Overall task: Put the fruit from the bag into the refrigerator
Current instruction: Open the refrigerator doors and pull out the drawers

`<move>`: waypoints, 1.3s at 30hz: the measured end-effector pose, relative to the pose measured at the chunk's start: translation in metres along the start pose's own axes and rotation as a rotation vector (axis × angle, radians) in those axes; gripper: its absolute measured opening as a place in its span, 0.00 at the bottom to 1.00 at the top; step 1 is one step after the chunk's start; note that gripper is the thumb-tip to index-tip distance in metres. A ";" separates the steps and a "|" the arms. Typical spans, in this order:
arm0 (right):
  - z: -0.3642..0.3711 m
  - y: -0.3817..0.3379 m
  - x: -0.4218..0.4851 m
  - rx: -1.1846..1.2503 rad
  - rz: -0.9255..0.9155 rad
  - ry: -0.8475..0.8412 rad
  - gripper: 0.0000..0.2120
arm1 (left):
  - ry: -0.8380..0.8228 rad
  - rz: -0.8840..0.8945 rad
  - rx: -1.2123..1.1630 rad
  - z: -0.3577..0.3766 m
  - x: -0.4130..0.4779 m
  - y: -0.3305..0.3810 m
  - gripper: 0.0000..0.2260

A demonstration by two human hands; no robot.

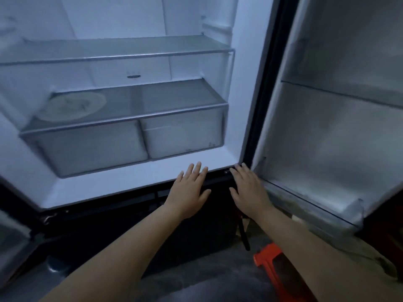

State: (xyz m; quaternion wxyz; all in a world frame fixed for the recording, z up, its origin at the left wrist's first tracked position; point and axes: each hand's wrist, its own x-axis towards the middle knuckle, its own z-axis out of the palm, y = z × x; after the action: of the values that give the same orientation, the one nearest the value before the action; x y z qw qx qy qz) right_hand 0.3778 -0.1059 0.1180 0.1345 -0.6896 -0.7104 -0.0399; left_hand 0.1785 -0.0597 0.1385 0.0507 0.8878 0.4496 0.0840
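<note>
Fingers (198, 169) straight: left hand (189, 194), right hand (250, 190) | refrigerator (246, 83) open

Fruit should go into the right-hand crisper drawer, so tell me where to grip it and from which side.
Take the right crisper drawer by the top edge of its front panel, coming straight in from the front. Its front faces the open doorway; the left drawer and the fridge wall block both sides. No separate handle shows.
</note>
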 end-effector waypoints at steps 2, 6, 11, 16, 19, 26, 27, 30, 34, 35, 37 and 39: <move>0.006 -0.040 0.033 0.018 -0.053 0.008 0.28 | 0.019 -0.054 0.023 -0.015 -0.005 -0.044 0.29; 0.020 -0.117 0.099 0.083 -0.136 0.020 0.28 | 0.040 -0.146 0.085 -0.042 -0.014 -0.132 0.30; 0.035 -0.197 0.166 0.090 -0.236 0.041 0.28 | 0.053 -0.251 0.063 -0.069 -0.026 -0.220 0.30; 0.046 -0.240 0.213 0.116 -0.250 0.017 0.29 | 0.037 -0.340 -0.002 -0.073 -0.032 -0.272 0.30; 0.050 -0.252 0.237 0.106 -0.275 0.002 0.30 | 0.036 -0.397 -0.145 -0.071 -0.028 -0.285 0.30; 0.057 -0.240 0.282 0.043 -0.248 -0.007 0.32 | 0.083 -0.566 -0.678 -0.067 0.002 -0.289 0.30; 0.058 -0.235 0.287 0.031 -0.250 -0.017 0.32 | 0.092 -0.589 -0.750 -0.069 0.007 -0.287 0.30; 0.063 -0.217 0.295 0.007 -0.334 0.015 0.33 | 0.130 -0.720 -1.113 -0.069 0.024 -0.280 0.30; 0.069 -0.202 0.304 0.047 -0.434 0.074 0.34 | 0.274 -0.868 -1.899 -0.060 0.059 -0.280 0.29; 0.069 -0.198 0.306 0.063 -0.460 0.087 0.34 | 0.326 -0.888 -2.086 -0.058 0.067 -0.280 0.29; 0.068 -0.189 0.310 0.091 -0.512 0.101 0.34 | 0.442 -0.888 -2.343 -0.053 0.078 -0.281 0.30; 0.067 -0.180 0.314 0.134 -0.554 0.089 0.34 | 0.536 -0.863 -2.452 -0.048 0.086 -0.282 0.30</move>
State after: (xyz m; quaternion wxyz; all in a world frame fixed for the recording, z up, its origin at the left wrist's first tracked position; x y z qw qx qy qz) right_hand 0.1862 0.2068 0.1542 0.1950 -0.4565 -0.8661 -0.0583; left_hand -0.0034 0.1765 0.1478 0.7465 0.0104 0.3235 0.5814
